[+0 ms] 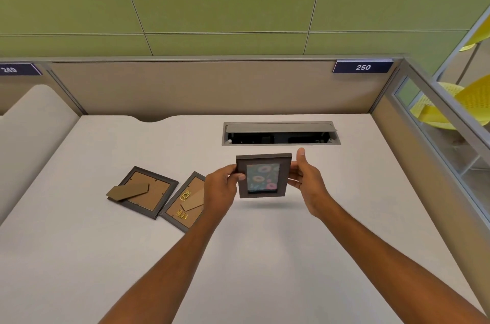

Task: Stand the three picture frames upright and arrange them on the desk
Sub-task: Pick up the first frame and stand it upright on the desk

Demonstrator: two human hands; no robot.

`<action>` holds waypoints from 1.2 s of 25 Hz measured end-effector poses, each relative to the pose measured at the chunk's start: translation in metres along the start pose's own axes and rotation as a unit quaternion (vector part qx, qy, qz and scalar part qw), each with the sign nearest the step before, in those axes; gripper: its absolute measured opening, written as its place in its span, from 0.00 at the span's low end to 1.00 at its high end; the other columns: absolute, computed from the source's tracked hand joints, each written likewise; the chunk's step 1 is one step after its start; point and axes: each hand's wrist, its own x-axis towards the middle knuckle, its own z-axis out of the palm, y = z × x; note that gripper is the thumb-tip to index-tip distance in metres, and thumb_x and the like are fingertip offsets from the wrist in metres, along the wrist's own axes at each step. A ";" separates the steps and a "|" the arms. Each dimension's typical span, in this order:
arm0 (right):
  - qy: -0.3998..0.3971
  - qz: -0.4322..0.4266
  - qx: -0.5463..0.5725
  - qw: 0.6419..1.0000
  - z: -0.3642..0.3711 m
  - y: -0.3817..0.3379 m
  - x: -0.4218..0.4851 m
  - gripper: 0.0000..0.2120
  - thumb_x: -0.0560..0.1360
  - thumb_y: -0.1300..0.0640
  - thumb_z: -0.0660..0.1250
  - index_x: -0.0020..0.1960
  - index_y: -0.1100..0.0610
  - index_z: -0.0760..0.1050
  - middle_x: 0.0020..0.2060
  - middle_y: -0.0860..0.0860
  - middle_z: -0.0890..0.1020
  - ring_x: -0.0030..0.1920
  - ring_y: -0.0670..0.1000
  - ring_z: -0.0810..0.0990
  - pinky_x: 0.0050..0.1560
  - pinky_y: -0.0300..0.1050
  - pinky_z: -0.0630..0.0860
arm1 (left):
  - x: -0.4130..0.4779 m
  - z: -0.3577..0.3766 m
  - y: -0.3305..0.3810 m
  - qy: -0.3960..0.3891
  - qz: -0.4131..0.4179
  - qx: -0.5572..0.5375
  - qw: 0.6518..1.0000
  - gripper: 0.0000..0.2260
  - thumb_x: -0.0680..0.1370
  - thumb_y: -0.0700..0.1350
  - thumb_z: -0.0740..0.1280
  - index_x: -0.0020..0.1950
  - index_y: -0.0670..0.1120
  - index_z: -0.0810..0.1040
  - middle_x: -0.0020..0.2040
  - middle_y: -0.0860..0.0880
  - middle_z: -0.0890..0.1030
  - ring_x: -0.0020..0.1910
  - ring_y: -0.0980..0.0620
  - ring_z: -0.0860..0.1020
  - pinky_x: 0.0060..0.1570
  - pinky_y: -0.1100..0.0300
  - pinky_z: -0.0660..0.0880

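—Grey frame (pixel 263 176) with the flower print: you have it upright?
—You do; it faces you, held just clear of the desk (pixel 265 257); its shadow lies on the top beneath it.
—And your hands?
—Your left hand (pixel 221 185) pinches the left edge, thumb on the front, the other fingers behind and out of sight; your right hand (pixel 307 177) takes the right edge with fingers curled against it; one digit stands straight up past the top corner.
—Where are the other two?
—At 9 o'clock of the one you hold; both lie face down, brown backs up, stands lying on them; the left frame (pixel 144 192) is farthest out; the middle frame (pixel 185 201) sits just beside it, corners close, though whether they touch you cannot tell; your left wrist hides its right side; small gold hangers show on its back.
—Anything else?
—A hatch (pixel 281 134) in the desk at 12 o'clock, open and dark inside; a tag (pixel 362 67) reading 250 at 1 o'clock on the partition; a yellow chair (pixel 472 103) at 2 o'clock, behind glass.
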 end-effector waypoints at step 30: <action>-0.035 0.146 0.081 0.985 -0.070 0.022 0.043 0.31 0.84 0.29 0.47 0.63 0.46 0.82 0.61 0.53 0.88 0.62 0.59 0.88 0.67 0.65 0.81 | 0.030 0.089 0.038 -0.104 -0.117 -0.144 0.977 0.11 0.86 0.44 0.68 0.65 0.44 0.85 0.56 0.48 0.89 0.56 0.47 0.88 0.55 0.43 0.87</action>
